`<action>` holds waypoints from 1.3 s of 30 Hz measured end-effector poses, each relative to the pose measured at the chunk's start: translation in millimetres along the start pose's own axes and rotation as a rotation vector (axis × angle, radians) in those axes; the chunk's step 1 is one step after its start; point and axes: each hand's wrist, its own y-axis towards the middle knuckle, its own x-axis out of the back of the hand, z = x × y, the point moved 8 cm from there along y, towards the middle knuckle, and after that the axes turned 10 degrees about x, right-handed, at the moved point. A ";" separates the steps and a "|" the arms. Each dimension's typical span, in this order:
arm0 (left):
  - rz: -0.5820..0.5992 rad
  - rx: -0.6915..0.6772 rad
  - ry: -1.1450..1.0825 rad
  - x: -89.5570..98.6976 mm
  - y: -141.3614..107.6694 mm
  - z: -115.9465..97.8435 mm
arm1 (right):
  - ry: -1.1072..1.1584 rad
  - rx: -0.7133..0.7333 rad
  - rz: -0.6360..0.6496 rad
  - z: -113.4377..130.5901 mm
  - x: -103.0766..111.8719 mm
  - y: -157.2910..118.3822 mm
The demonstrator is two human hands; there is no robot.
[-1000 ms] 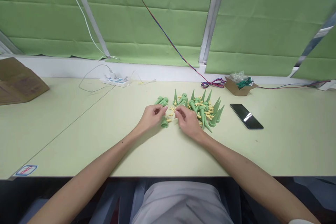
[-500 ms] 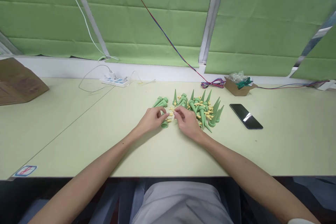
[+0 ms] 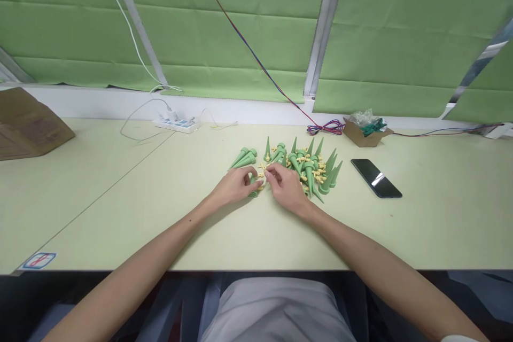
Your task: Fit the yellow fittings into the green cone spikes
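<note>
My left hand (image 3: 238,185) curls its thumb and fingers around a green plastic spike (image 3: 252,178), partly hidden by the fingers. Facing it, my right hand (image 3: 285,186) is closed in a pinch; whatever is between its fingertips is too small to make out. Small yellow plastic pieces (image 3: 263,166) lie on the table between and just beyond the fingertips. Behind and right of my right hand is a pile of green spikes (image 3: 308,168) mixed with yellow pieces, some spikes standing point up. A few more green spikes (image 3: 245,157) lie beyond my left hand.
A black phone (image 3: 376,178) lies on the pale table (image 3: 160,235) to the right. Toward the back are a small cardboard box (image 3: 363,136) with plastic bags, a coiled wire (image 3: 325,127) and a white power strip (image 3: 176,125). A larger cardboard box (image 3: 32,125) is at far left.
My left hand has shifted slightly right and down, its thumb now covering more of the green spike and the yellow pieces beside it. My right hand stays nearly where it was, still pinched.
</note>
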 end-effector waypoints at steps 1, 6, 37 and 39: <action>0.001 -0.002 -0.002 0.0 -0.3 -0.6 | 0.001 0.000 0.002 0.1 -0.1 0.0; 0.012 -0.010 -0.016 0.0 -1.3 -4.2 | -0.010 0.002 0.010 -1.1 -1.1 -0.6; -0.094 -0.045 -0.110 5.6 0.7 -8.7 | -0.011 0.024 -0.004 -2.0 -1.5 0.0; -0.084 -0.039 -0.117 5.1 0.6 -7.9 | -0.010 0.021 -0.001 -1.9 -1.6 -0.1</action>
